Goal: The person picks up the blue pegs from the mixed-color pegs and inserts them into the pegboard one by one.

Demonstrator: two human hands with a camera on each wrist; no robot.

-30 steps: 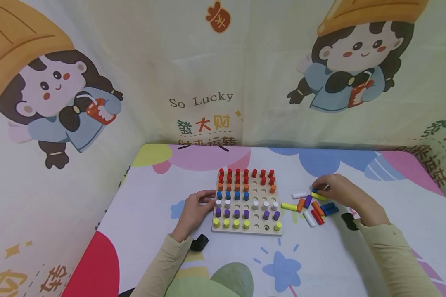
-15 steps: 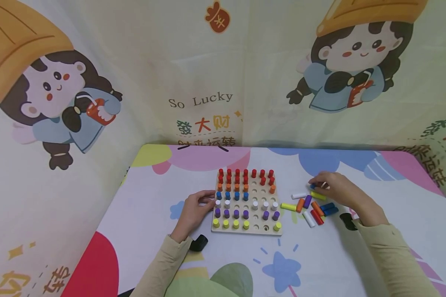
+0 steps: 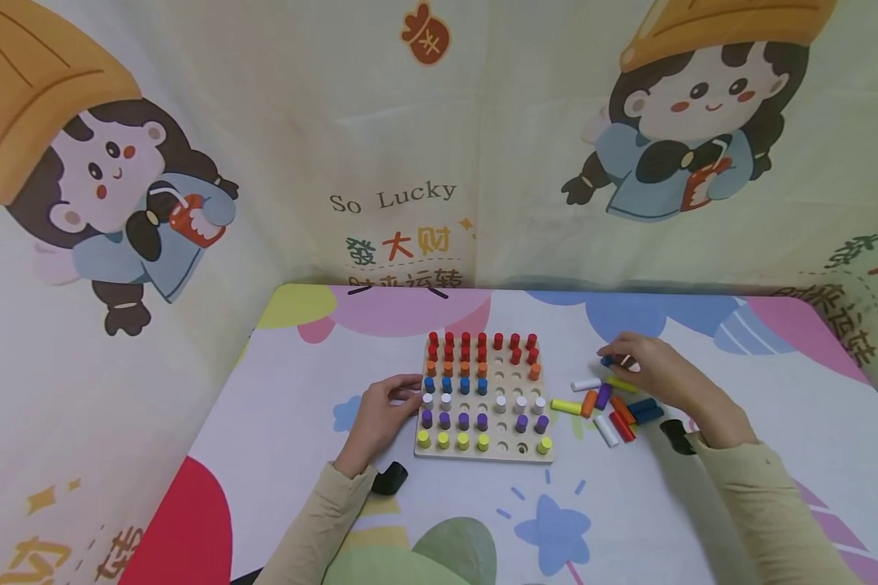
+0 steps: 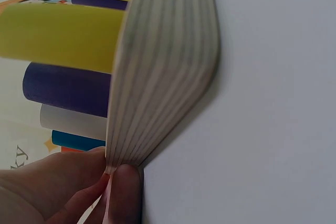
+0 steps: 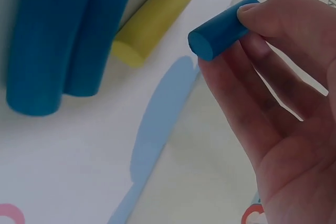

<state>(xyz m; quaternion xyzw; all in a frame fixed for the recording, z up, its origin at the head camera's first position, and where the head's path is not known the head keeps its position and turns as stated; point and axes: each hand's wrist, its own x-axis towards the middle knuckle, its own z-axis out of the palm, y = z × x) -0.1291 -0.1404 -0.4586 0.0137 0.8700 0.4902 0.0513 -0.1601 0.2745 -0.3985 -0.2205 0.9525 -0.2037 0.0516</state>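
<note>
A wooden pegboard [image 3: 475, 457] stands on the table with rows of red, orange, blue, white, purple and yellow pegs; some holes on its right half are bare. My left hand [image 3: 378, 421] holds the board's left side, thumb near the top edge and a finger against the side in the left wrist view. Right of the board, my right hand [image 3: 658, 372] pinches a blue peg [image 5: 220, 31] between thumb and fingers, lifted over the loose pegs. Under that hand lies a yellow peg [image 5: 155, 22], with two blue pegs [image 3: 645, 410] close by.
Loose pegs form a small heap right of the board: a white peg [image 3: 585, 383], a yellow peg [image 3: 566, 406], a purple peg [image 3: 604, 396], a red peg [image 3: 621, 426] and others. A patterned cloth wall [image 3: 512, 162] rises behind the table.
My right hand has risen slightly and shifted left, carrying the blue peg away from the yellow peg beneath. The left hand keeps its place on the board.
</note>
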